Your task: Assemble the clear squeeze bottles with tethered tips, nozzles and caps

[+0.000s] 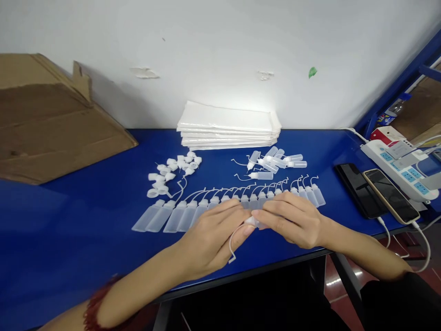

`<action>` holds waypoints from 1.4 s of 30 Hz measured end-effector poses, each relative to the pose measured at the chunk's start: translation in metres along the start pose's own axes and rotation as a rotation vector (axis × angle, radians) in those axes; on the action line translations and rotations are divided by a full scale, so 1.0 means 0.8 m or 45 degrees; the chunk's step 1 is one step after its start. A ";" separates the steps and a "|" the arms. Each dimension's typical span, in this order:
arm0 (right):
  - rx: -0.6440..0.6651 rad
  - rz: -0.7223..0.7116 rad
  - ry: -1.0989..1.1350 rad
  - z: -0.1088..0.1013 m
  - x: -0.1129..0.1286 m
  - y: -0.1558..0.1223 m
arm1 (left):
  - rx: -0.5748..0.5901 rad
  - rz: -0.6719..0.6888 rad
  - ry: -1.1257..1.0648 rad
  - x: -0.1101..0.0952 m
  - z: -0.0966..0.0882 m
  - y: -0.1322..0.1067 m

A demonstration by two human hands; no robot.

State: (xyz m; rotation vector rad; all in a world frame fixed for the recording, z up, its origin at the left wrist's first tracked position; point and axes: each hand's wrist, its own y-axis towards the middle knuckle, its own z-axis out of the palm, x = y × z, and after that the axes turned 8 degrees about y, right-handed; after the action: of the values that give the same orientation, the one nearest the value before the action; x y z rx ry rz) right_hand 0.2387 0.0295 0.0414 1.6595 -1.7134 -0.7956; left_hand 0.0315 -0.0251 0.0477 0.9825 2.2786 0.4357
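Between my two hands is a small translucent squeeze bottle (261, 225) with a white cap (251, 221), held above the front part of the table. My left hand (215, 234) pinches the cap, and a thin curved white strap hangs from it. My right hand (292, 218) is closed around the bottle body, hiding most of it. Just beyond my hands, a row of similar bottles (177, 217) lies side by side, straps pointing away. Several loose white caps (161, 177) are heaped at the left. A loose pile of small bottles (275, 161) lies farther right.
A stack of white padded envelopes (227, 122) lies against the wall. A cardboard box (58, 124) stands at the left on the blue table (69, 257). Two phones (360, 189) with cables and a power strip (403, 170) occupy the right side.
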 end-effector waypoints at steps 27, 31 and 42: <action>0.365 0.591 0.445 -0.014 -0.008 0.002 | -0.063 0.392 0.965 0.020 -0.016 0.002; 0.235 0.731 0.060 -0.025 -0.038 -0.010 | 0.039 0.081 1.170 0.067 -0.055 -0.013; 0.330 1.053 -0.402 -0.034 -0.101 -0.033 | 0.422 -0.771 1.000 0.145 -0.111 -0.057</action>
State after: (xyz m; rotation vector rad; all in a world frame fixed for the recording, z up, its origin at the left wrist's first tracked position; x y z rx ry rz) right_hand 0.2783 0.1096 0.0360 0.8202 -2.5335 -0.4452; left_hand -0.1129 0.0248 0.0448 0.1956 3.2679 0.1876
